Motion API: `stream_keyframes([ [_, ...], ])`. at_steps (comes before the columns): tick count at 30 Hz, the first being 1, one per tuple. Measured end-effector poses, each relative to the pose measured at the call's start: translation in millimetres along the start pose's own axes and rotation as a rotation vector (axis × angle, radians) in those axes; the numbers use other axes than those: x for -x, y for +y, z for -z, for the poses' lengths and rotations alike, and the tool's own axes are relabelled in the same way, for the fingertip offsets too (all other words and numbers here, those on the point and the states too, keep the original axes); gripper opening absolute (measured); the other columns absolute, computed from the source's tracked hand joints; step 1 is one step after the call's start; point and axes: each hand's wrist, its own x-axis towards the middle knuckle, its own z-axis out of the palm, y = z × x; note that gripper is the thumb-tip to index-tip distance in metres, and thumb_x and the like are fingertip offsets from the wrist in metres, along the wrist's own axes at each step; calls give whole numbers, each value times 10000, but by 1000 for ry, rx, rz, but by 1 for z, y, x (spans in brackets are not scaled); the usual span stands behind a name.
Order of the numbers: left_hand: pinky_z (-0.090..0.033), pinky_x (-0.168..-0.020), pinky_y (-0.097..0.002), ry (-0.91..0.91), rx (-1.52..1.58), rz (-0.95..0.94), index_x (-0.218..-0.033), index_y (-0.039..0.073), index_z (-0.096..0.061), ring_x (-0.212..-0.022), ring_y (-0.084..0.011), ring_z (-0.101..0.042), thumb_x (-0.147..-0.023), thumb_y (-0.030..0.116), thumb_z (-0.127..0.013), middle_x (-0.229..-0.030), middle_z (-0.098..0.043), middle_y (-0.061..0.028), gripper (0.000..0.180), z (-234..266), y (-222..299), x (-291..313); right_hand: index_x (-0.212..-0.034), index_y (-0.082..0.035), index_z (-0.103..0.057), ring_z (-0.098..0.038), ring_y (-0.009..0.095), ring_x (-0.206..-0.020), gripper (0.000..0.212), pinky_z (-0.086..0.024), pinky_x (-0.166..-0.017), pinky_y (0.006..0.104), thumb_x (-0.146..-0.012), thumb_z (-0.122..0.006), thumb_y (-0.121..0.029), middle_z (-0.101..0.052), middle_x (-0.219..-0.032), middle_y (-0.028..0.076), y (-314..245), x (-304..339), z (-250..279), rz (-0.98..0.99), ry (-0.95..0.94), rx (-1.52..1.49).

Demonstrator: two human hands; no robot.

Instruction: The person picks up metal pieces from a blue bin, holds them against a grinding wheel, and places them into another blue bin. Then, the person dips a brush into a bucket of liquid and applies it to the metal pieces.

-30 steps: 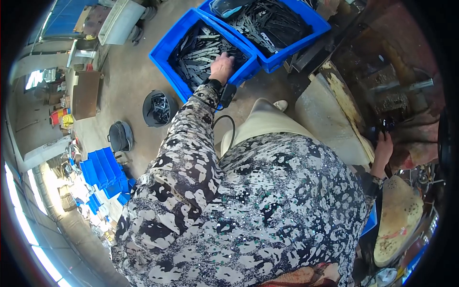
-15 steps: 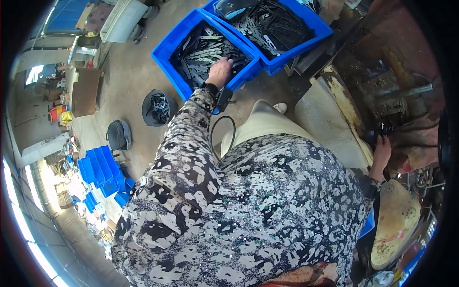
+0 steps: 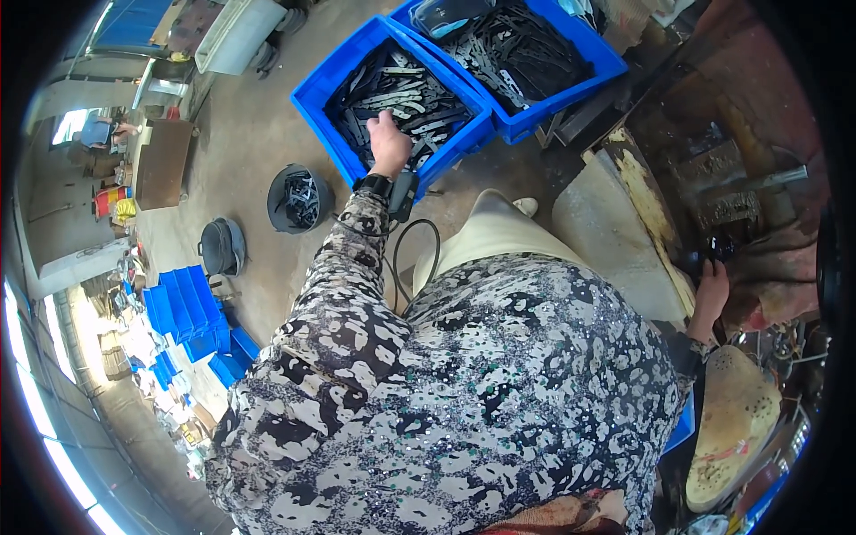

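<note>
Metal strips (image 3: 406,94) heaped in the nearer blue bin (image 3: 323,114) look stiff, thin and sharp-edged, best taken flat by the sides, as the left hand (image 3: 390,143) digs in, fingers curled among them, grip unclear, right hand (image 3: 711,290) off at the machine.

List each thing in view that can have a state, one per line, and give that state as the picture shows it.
Near blue crate: open, holding flat metal strips.
Far blue crate: open, filled with metal strips.
Left hand: reaching into the near crate, resting on the strips.
Right hand: at the machine; grip unclear.
Black bucket: open, partly filled with parts.
</note>
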Motion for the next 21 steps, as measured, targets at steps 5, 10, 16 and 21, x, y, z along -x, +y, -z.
stream_keyframes([
  [5,-531,-715,-420,-189,281,523,-1253,61,-534,-838,-394,-644,-696,82,-646,-1019,-632,-264,569,-36,-113,-43,-1157,-17,-614,-594,399,-1002,388,-461,-835,429,-907,-539,-304,-636,-1057,235,-4,4,12,52,12,30],
  [10,-567,-655,-368,-647,494,395,-954,-51,-572,-731,-303,-638,-793,3,-542,-873,-617,-210,172,-33,-67,-26,-1158,-2,-605,-597,398,-989,403,-460,-830,426,-915,-528,-314,-641,-1043,241,9,5,5,33,48,42],
  [16,-543,-594,-358,-465,1223,930,-1000,-39,-492,-678,-191,-583,-821,-54,-411,-874,-606,-159,197,30,-12,-4,-1134,6,-609,-580,419,-995,384,-454,-828,432,-910,-532,-296,-626,-1039,256,1,-17,12,97,-28,4],
  [21,-348,-406,-224,-601,1456,548,-892,77,-518,-502,-97,-460,-848,103,-505,-667,-566,-73,53,47,53,0,-1093,14,-608,-594,430,-915,341,-462,-781,454,-933,-515,-272,-627,-986,270,17,-11,11,140,-16,0],
])
